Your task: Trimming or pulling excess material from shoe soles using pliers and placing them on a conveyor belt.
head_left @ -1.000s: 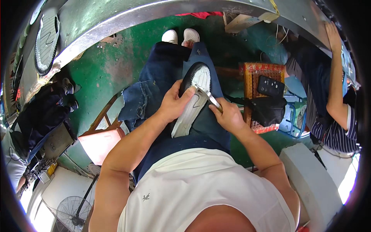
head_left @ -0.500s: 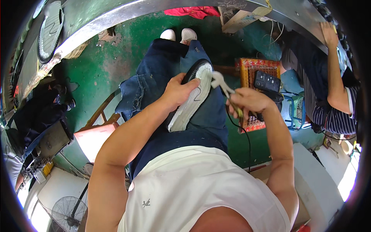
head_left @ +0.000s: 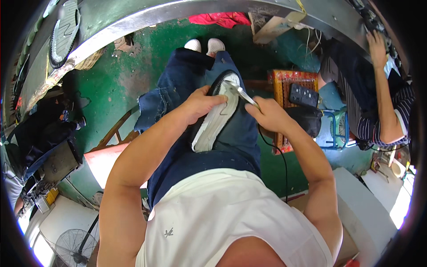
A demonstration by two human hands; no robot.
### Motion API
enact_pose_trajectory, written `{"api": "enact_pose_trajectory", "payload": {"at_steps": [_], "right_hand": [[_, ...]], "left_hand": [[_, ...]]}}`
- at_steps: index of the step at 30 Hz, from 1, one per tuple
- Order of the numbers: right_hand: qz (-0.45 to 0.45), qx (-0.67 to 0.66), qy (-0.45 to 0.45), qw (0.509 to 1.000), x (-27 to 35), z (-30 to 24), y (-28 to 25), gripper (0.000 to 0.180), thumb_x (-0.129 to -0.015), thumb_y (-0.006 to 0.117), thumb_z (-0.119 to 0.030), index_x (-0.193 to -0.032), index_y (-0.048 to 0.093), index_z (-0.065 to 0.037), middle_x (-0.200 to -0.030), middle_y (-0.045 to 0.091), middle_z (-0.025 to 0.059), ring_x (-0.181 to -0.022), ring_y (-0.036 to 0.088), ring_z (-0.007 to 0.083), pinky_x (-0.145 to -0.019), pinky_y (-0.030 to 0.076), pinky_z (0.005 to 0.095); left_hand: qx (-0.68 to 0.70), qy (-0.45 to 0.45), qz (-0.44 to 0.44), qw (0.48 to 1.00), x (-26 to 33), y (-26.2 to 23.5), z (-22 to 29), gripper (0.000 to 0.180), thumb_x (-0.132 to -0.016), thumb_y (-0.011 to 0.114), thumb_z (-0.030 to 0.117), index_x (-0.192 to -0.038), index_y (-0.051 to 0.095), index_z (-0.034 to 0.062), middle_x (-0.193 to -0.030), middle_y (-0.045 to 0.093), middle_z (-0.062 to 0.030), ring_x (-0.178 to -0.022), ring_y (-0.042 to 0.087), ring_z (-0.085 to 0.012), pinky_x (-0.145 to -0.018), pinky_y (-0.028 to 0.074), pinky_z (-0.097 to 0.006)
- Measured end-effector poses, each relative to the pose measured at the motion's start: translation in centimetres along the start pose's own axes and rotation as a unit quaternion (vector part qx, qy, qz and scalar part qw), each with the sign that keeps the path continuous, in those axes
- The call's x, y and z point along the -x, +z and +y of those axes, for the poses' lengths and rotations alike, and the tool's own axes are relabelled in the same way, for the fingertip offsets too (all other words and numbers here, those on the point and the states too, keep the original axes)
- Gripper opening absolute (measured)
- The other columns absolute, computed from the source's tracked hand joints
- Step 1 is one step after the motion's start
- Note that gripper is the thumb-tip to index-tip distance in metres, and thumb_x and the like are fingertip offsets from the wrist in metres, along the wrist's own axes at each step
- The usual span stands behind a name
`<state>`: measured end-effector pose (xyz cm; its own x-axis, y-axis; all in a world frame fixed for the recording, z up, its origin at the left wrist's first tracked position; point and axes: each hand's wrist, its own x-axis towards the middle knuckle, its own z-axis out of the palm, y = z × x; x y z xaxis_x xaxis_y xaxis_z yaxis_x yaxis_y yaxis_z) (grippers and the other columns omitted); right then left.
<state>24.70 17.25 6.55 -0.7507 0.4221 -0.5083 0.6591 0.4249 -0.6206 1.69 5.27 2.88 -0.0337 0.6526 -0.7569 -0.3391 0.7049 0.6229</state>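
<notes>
Shoe [head_left: 212, 127], one: sole-up on my lap [head_left: 242, 135]; probably light, stiff-soled, best gripped by its side edge, where my left fingers [head_left: 216, 100] clamp it. Pliers [head_left: 244, 94], one pair: over the shoe, clamped in my right fingers [head_left: 254, 110].

On the lap [head_left: 240, 144], a shoe [head_left: 217, 118] lies between left hand [head_left: 202, 105] and right hand [head_left: 269, 115]. Another shoe [head_left: 64, 34] rests on the bench [head_left: 111, 20], front left. Rightward stands a stool [head_left: 283, 84]

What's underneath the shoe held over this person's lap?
Dark blue denim shows on both sides of the shoe. Whatever lies directly beneath, and the shoe's downturned side, are covered. The left hand also hides part of its left edge.
</notes>
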Motion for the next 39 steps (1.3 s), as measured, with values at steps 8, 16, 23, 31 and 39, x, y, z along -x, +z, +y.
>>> {"api": "enact_pose_trajectory", "payload": {"at_steps": [8,16,23,31,39], "right_hand": [[-0.123,-0.007,-0.041,0.992,4.4,-2.1,1.5,0.031,-0.094,0.062,-0.016,-0.116,0.060,0.005,-0.093,0.067,0.0185,-0.091,0.068,0.0300,-0.084,0.053,0.0388],[0.109,0.399,-0.168,0.895,4.8,-7.2,3.7,0.062,-0.076,0.068,-0.005,-0.132,0.048,0.015,-0.103,0.061,0.0223,-0.103,0.063,0.0419,-0.083,0.056,0.0400],[-0.164,0.195,0.002,0.967,3.0,-10.3,0.5,0.032,-0.090,0.064,-0.011,-0.113,0.063,0.011,-0.092,0.068,0.0241,-0.093,0.070,0.0349,-0.079,0.057,0.0394],[-0.207,0.289,0.052,0.933,2.9,-12.8,-1.2,0.018,-0.087,0.064,-0.010,-0.094,0.068,0.006,-0.084,0.072,0.0242,-0.078,0.074,0.0331,-0.064,0.058,0.0434],[-0.258,0.424,-0.057,0.866,0.7,-13.4,1.2,0.017,-0.085,0.067,-0.012,-0.096,0.074,0.000,-0.092,0.073,0.0194,-0.090,0.073,0.0347,-0.075,0.058,0.0447]], "left_hand": [[-0.052,-0.041,-0.063,0.996,-0.8,-1.1,2.0,0.070,-0.086,0.078,0.029,-0.140,0.049,-0.0058,-0.132,0.062,-0.0181,-0.119,0.063,-0.0264,-0.101,0.049,-0.039],[-0.099,-0.035,-0.030,0.994,-0.9,-0.8,0.9,0.072,-0.086,0.078,0.034,-0.141,0.049,-0.0024,-0.134,0.061,-0.0177,-0.119,0.061,-0.0276,-0.099,0.049,-0.041],[-0.140,-0.018,0.028,0.990,-2.5,-0.1,-0.2,0.070,-0.088,0.076,0.033,-0.140,0.050,-0.0057,-0.130,0.063,-0.0194,-0.116,0.064,-0.0306,-0.095,0.052,-0.047],[-0.235,-0.015,0.040,0.971,-0.9,2.3,1.6,0.066,-0.084,0.075,0.041,-0.122,0.065,-0.0118,-0.126,0.066,-0.0241,-0.109,0.069,-0.0326,-0.089,0.054,-0.041],[-0.087,-0.010,0.034,0.996,2.6,-1.1,-0.7,0.076,-0.090,0.073,0.038,-0.142,0.045,-0.0091,-0.136,0.059,-0.0236,-0.119,0.063,-0.0321,-0.097,0.052,-0.043]]}}
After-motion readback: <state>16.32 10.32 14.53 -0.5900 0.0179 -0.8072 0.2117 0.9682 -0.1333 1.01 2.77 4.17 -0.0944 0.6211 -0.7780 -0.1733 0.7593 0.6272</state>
